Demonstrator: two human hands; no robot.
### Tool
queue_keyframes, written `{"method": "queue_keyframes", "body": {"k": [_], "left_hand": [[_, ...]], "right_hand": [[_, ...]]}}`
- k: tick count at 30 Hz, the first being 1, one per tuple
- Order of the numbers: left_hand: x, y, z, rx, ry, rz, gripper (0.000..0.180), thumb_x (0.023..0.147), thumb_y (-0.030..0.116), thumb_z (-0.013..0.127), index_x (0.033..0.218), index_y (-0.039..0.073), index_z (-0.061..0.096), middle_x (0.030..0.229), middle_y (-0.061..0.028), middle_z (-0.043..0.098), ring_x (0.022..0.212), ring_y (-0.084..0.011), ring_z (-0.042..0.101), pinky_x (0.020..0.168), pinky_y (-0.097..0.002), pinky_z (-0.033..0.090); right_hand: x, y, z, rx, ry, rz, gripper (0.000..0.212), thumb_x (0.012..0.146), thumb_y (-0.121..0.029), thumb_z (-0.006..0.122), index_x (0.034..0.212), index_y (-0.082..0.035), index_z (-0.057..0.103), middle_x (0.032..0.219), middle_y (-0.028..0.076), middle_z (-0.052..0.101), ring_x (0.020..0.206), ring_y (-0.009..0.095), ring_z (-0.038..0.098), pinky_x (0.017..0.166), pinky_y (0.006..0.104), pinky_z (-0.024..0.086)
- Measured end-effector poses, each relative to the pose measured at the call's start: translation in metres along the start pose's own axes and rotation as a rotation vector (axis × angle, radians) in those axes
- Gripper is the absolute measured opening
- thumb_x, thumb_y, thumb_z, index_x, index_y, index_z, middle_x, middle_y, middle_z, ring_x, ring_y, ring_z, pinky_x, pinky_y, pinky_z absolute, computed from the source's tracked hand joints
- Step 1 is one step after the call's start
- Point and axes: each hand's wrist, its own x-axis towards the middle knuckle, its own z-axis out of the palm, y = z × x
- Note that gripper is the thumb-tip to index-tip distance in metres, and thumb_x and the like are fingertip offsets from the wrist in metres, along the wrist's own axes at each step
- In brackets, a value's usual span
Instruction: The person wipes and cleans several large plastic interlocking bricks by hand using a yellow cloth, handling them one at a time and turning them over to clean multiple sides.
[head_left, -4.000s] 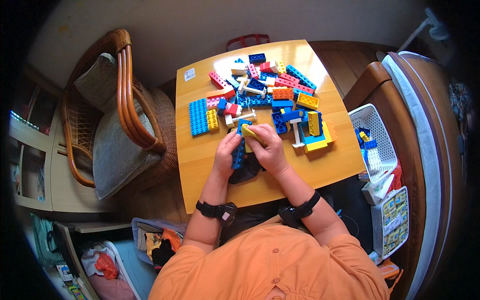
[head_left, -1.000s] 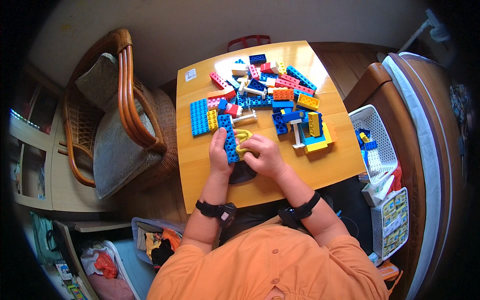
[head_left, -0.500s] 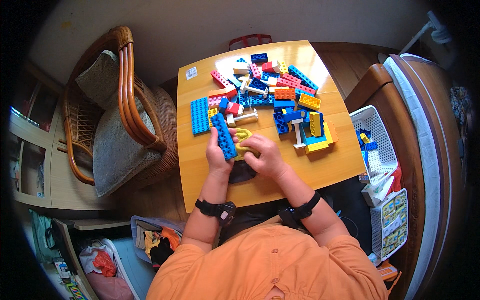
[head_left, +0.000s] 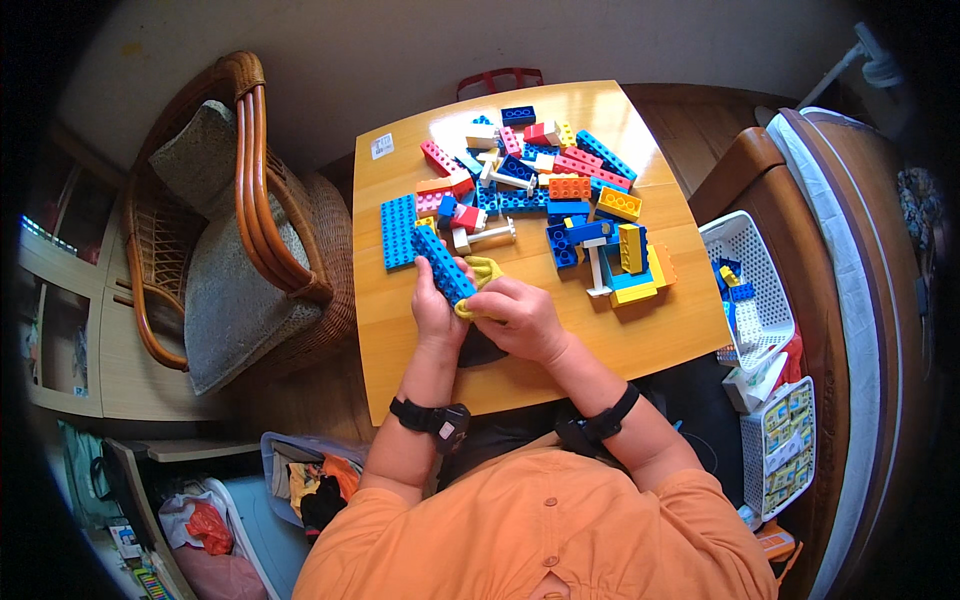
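Over the near part of the wooden table [head_left: 400, 350], my left hand [head_left: 437, 312] grips a long blue toy brick [head_left: 443, 268], its studs showing and its far end tilted to the left. My right hand [head_left: 522, 318] is closed on a yellow cloth [head_left: 484, 272]; a fold of the cloth touches the brick's near end. Just beyond the brick lie a flat blue studded plate [head_left: 398, 232] and a white piece with a post [head_left: 485, 235]. To the right stands a joined group of blue and yellow bricks [head_left: 630, 262].
Many coloured bricks [head_left: 570, 187] are heaped across the table's far half. A white perforated basket [head_left: 780, 320] with bricks stands beside the right edge, another basket [head_left: 780, 450] nearer me. A rattan chair [head_left: 255, 240] is at the left, an open bin with clothes [head_left: 310, 480] at lower left.
The cloth in my right hand has moved left onto the brick's near end. The blue brick has tilted, its near end swinging slightly right.
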Motion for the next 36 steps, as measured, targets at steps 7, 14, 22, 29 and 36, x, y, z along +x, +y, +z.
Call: {"method": "queue_keyframes", "body": {"k": [7, 14, 22, 29, 36], "left_hand": [[-0.010, 0.003, 0.016, 0.097, -0.075, -0.031, 0.049, 0.108, 0.046, 0.034, 0.110, 0.003, 0.057, 0.081, -0.0082, 0.061, 0.066, -0.0176, 0.059, 0.059, -0.0287, 0.049], [-0.008, -0.005, 0.012, 0.244, -0.061, -0.102, 0.040, 0.108, 0.039, 0.040, 0.107, 0.006, 0.062, 0.086, -0.0030, 0.064, 0.071, -0.0123, 0.060, 0.067, -0.0268, 0.050], [-0.020, 0.002, 0.021, 0.488, -0.228, -0.220, 0.030, 0.106, 0.031, 0.047, 0.110, 0.006, 0.063, 0.082, 0.0037, 0.058, 0.066, -0.0056, 0.052, 0.060, -0.0215, 0.043], [-0.018, -0.002, 0.023, 0.367, -0.083, -0.069, 0.032, 0.107, 0.031, 0.046, 0.108, 0.004, 0.064, 0.085, 0.0018, 0.062, 0.075, -0.0074, 0.058, 0.069, -0.0230, 0.047], [-0.006, 0.004, 0.011, 0.188, -0.024, 0.066, 0.031, 0.108, 0.034, 0.039, 0.119, 0.008, 0.054, 0.086, -0.0053, 0.061, 0.064, -0.0125, 0.058, 0.058, -0.0255, 0.049]], "right_hand": [[0.000, 0.012, -0.009, 0.127, 0.238, 0.189, 0.024, 0.080, -0.004, 0.073, 0.103, -0.003, 0.066, 0.092, 0.016, 0.066, 0.084, 0.031, 0.067, 0.072, 0.0357, 0.054], [-0.002, 0.010, 0.000, 0.136, 0.111, 0.194, 0.022, 0.084, -0.005, 0.074, 0.106, -0.004, 0.071, 0.093, 0.013, 0.067, 0.084, 0.029, 0.067, 0.073, 0.0341, 0.054], [0.001, 0.024, -0.003, 0.185, 0.467, 0.409, 0.022, 0.088, -0.006, 0.073, 0.109, -0.001, 0.067, 0.096, 0.012, 0.068, 0.087, 0.024, 0.066, 0.078, 0.0317, 0.053], [-0.001, 0.018, -0.002, 0.370, 0.219, 0.352, 0.023, 0.086, -0.005, 0.075, 0.108, -0.003, 0.070, 0.096, 0.013, 0.068, 0.085, 0.025, 0.066, 0.075, 0.0329, 0.052], [-0.004, 0.012, -0.002, 0.294, -0.156, 0.198, 0.021, 0.080, -0.010, 0.078, 0.101, -0.014, 0.076, 0.090, 0.010, 0.068, 0.081, 0.028, 0.067, 0.070, 0.0354, 0.054]]}}
